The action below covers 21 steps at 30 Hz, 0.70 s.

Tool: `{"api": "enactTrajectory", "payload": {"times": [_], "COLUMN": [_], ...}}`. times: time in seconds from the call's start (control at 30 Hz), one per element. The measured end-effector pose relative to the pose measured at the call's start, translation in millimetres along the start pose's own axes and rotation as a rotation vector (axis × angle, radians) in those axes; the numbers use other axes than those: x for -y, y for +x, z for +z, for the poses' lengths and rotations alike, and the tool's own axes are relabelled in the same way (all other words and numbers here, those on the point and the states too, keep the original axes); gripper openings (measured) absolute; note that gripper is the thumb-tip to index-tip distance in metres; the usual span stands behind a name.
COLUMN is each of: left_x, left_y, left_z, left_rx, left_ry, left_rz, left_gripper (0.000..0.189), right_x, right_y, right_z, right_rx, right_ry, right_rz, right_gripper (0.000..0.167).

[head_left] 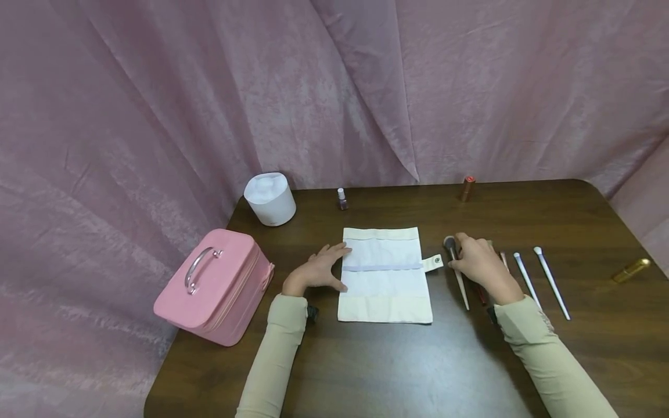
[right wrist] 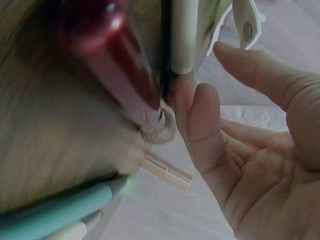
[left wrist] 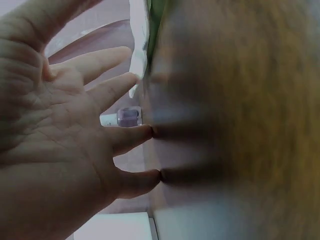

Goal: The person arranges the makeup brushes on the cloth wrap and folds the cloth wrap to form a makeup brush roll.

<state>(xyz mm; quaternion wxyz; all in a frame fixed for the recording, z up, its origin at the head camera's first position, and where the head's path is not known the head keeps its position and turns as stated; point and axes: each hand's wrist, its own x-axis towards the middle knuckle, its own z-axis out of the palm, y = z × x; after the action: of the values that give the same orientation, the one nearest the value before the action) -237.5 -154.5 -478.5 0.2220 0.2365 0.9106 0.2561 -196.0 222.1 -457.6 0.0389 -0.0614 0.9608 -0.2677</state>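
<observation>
A white cloth brush roll (head_left: 384, 305) lies unfolded on the table, its snap strap (head_left: 432, 263) pointing right. At its left edge my left hand (head_left: 320, 268) rests with fingers spread, and thumb and fingertips reach the cloth. My right hand (head_left: 479, 264) is over several makeup brushes right of the roll. Beside its thumb lies a makeup brush with dark bristles (head_left: 460, 285). In the right wrist view the thumb and fingers stand apart; a fingertip is by a pale handle (right wrist: 184, 37), near a dark red brush (right wrist: 132, 70). The hand partly hides other brushes in the head view.
Two white-handled brushes (head_left: 551, 281) lie farther right, and a gold tube (head_left: 631, 270) is near the right edge. At the back stand a copper lipstick tube (head_left: 467, 189), a nail polish bottle (head_left: 342, 200) and a white container (head_left: 272, 200). A pink case (head_left: 214, 284) occupies the left.
</observation>
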Motion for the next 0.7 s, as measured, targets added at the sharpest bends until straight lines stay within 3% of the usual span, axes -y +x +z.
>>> {"api": "enactTrajectory", "payload": {"times": [0.27,0.47,0.7], "left_x": [-1.3,-2.5,-2.3], "left_y": [-1.1,0.2,1.9], "left_z": [3.2,3.1,2.6], "left_rx": [0.016,0.02,0.014], "left_ry": [0.001,0.013,0.033], "left_rz": [-0.021,-0.042,-0.052], "left_gripper": [0.096,0.097,0.102], "right_x": [1.7,1.5,3.4], "right_y": [4.8,4.8,7.1], "right_z": [10.1,2.8,-16.8], "right_rx": [0.011,0.065,0.018], "right_ry": [-0.045,-0.012,0.036], "right_rz": [0.055,0.088,0.087], "right_gripper": [0.044,0.059,0.058]}}
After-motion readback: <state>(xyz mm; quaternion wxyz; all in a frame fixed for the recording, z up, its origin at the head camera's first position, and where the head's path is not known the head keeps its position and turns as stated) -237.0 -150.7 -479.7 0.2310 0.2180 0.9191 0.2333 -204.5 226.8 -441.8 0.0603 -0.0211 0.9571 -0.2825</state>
